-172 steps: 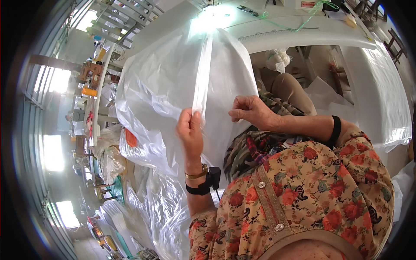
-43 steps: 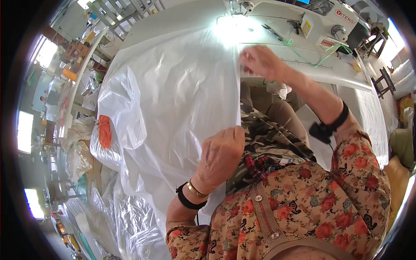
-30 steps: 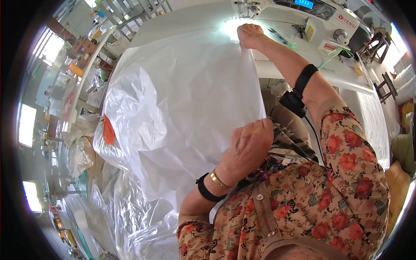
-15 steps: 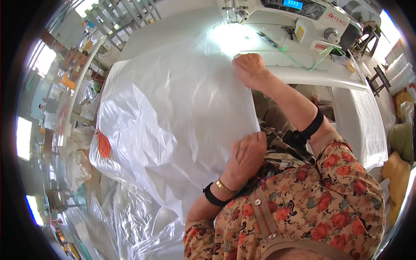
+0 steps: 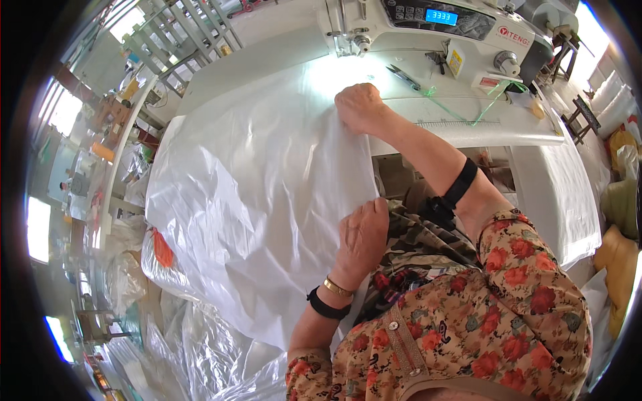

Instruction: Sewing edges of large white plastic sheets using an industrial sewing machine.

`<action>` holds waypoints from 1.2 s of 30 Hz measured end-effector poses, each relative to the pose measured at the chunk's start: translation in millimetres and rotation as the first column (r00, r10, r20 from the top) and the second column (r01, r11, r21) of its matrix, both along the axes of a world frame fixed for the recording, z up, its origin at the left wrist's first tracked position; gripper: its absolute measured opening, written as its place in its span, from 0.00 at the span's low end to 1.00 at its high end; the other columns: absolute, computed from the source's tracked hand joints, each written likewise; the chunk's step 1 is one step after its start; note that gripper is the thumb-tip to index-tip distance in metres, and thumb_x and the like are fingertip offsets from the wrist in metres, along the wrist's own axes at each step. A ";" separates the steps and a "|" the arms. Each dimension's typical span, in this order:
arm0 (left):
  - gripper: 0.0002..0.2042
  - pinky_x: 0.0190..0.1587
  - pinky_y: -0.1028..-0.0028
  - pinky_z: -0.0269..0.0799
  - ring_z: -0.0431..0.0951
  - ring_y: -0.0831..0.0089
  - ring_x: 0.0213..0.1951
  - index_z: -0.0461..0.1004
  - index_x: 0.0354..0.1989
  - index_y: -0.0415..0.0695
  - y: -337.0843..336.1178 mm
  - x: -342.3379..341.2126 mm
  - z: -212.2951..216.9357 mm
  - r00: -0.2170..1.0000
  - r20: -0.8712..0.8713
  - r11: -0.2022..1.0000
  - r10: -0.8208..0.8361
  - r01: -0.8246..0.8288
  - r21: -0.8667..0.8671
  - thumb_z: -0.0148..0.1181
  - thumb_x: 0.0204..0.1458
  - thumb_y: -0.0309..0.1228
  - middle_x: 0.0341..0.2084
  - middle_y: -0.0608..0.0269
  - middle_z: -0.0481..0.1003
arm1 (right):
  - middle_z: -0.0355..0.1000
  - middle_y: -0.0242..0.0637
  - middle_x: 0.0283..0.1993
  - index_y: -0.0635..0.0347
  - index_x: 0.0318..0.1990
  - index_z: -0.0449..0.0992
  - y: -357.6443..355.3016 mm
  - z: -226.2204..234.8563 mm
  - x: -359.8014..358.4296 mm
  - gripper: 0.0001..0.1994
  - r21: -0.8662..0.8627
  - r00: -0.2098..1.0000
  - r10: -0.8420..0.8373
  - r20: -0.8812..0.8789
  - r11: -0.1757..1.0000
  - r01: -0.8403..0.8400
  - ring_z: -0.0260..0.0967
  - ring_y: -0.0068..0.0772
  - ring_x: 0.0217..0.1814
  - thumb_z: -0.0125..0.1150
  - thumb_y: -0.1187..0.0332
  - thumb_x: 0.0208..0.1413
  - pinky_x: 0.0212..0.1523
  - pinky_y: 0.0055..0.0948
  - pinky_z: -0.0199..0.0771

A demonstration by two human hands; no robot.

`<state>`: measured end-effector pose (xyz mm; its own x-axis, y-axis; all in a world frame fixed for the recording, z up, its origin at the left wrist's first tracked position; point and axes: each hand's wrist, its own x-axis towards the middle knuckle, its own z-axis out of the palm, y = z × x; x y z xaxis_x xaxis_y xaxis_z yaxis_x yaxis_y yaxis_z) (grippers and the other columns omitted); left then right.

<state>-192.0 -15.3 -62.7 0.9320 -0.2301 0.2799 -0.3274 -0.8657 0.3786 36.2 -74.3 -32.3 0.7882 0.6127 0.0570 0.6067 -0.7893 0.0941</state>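
Observation:
A large white plastic sheet (image 5: 267, 174) lies over the sewing table and hangs down toward my lap. My right hand (image 5: 361, 109) is closed on its right edge, just in front of the brightly lit needle area. Nearer my body, my left hand (image 5: 363, 234) grips the same edge lower down, fingers curled over it. Between the two hands the edge runs fairly straight. The sewing machine (image 5: 441, 30) stands beyond my right hand, its presser foot (image 5: 352, 45) above the lit spot. Both sets of fingertips are mostly hidden.
Thread snips (image 5: 404, 77) and a green string (image 5: 461, 115) rest on the table (image 5: 468, 137) right of the needle. Crumpled clear plastic (image 5: 207, 347) lies at the lower left, by an orange tie (image 5: 162, 248). A white sheet stack (image 5: 558, 194) hangs at the right; a stool (image 5: 582, 120) stands beyond.
Both hands have shifted a little to the left, carrying the sheet's edge with them. The sheet shows more wrinkles in its middle. My view has also tilted slightly, so the machine sits lower.

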 end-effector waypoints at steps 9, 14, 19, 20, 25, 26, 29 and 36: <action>0.05 0.30 0.58 0.68 0.76 0.54 0.30 0.65 0.31 0.41 -1.4 30.7 -10.2 0.988 0.046 0.987 0.145 -0.141 -0.078 0.54 0.46 0.23 0.24 0.56 0.71 | 0.77 0.46 0.33 0.68 0.43 0.73 4.9 -38.4 51.3 0.15 0.290 0.978 -0.199 0.063 0.941 0.173 0.77 0.46 0.37 0.55 0.66 0.53 0.35 0.43 0.77; 0.08 0.34 0.58 0.70 0.76 0.58 0.37 0.66 0.37 0.42 0.6 -7.0 -29.2 0.979 -0.116 0.983 0.166 -0.174 -0.056 0.56 0.48 0.25 0.30 0.58 0.71 | 0.77 0.47 0.34 0.69 0.47 0.71 -2.8 -26.1 60.8 0.19 0.321 0.956 -0.289 -0.050 0.902 0.289 0.77 0.51 0.39 0.56 0.63 0.54 0.37 0.45 0.76; 0.06 0.29 0.58 0.66 0.74 0.50 0.28 0.65 0.35 0.39 9.3 -48.0 -45.4 0.987 -0.085 0.952 0.134 -0.152 -0.266 0.55 0.50 0.23 0.25 0.51 0.71 | 0.79 0.42 0.35 0.59 0.44 0.78 -6.6 -13.6 55.2 0.13 0.297 0.927 -0.342 -0.155 0.879 0.374 0.77 0.45 0.42 0.56 0.65 0.53 0.41 0.41 0.76; 0.06 0.29 0.58 0.66 0.74 0.50 0.28 0.65 0.35 0.39 12.4 -53.4 -47.9 0.987 -0.089 0.952 0.135 -0.154 -0.264 0.55 0.50 0.23 0.25 0.51 0.71 | 0.78 0.41 0.34 0.59 0.44 0.78 -8.9 -13.8 50.0 0.15 0.347 0.920 -0.357 -0.161 0.852 0.391 0.77 0.45 0.43 0.56 0.60 0.55 0.44 0.41 0.75; 0.05 0.28 0.63 0.67 0.73 0.53 0.25 0.68 0.31 0.37 25.8 -82.7 -56.4 0.957 -0.140 0.875 0.253 -0.289 -0.390 0.56 0.52 0.26 0.24 0.51 0.72 | 0.77 0.41 0.28 0.64 0.40 0.74 -45.9 -22.3 -29.1 0.19 0.669 0.921 -0.205 -0.331 0.637 0.383 0.76 0.42 0.37 0.53 0.53 0.59 0.42 0.42 0.72; 0.05 0.28 0.63 0.67 0.73 0.53 0.25 0.68 0.31 0.37 28.6 -85.8 -56.5 0.957 -0.145 0.875 0.251 -0.288 -0.389 0.56 0.52 0.26 0.24 0.51 0.72 | 0.77 0.43 0.27 0.65 0.39 0.72 -54.6 -27.1 -52.8 0.18 0.782 0.920 -0.114 -0.376 0.493 0.381 0.76 0.40 0.36 0.53 0.55 0.60 0.40 0.40 0.72; 0.06 0.27 0.62 0.65 0.70 0.51 0.24 0.67 0.30 0.39 39.6 -93.4 -56.1 0.937 -0.262 0.797 0.232 -0.337 -0.502 0.57 0.53 0.27 0.22 0.49 0.69 | 0.77 0.39 0.30 0.66 0.42 0.71 -78.9 -70.4 -109.1 0.12 0.865 0.886 0.085 -0.456 0.278 0.418 0.74 0.28 0.34 0.54 0.64 0.61 0.38 0.28 0.71; 0.12 0.23 0.72 0.56 0.55 0.69 0.20 0.63 0.24 0.36 57.2 -91.2 -48.0 0.925 -0.261 0.769 0.276 -0.375 -0.517 0.62 0.51 0.26 0.17 0.56 0.58 | 0.70 0.36 0.47 0.66 0.52 0.64 -66.1 -132.0 -186.9 0.19 0.546 0.344 0.539 -0.769 0.273 0.792 0.69 0.24 0.46 0.60 0.68 0.57 0.46 0.28 0.71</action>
